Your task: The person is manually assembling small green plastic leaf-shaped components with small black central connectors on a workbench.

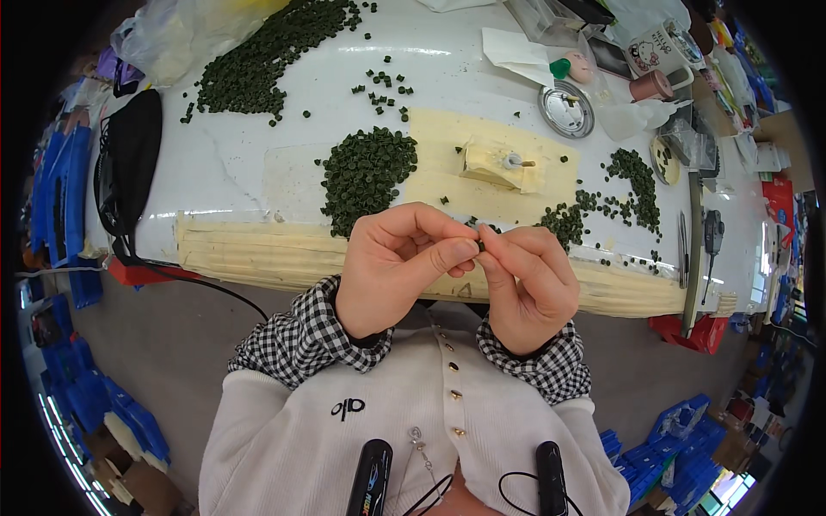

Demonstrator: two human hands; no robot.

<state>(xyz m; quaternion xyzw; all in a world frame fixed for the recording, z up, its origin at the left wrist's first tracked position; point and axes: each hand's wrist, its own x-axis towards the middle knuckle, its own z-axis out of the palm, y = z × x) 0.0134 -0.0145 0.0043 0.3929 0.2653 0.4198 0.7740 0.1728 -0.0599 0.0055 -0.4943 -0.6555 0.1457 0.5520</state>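
We see one small dark part (pixel 480 246) in work, pinched between the fingertips of left hand (pixel 404 271) and right hand (pixel 533 284) near the bench's (pixel 215 172) front edge. Mostly hidden, so we can't judge its stage. Plenty lies loose: middle pile (pixel 368 176), bigger upper-left pile (pixel 249 64), right-hand scatter (pixel 637 185); done or pending, we can't tell. Thumbs oppose forefingers, other fingers curled, hands angled inward.
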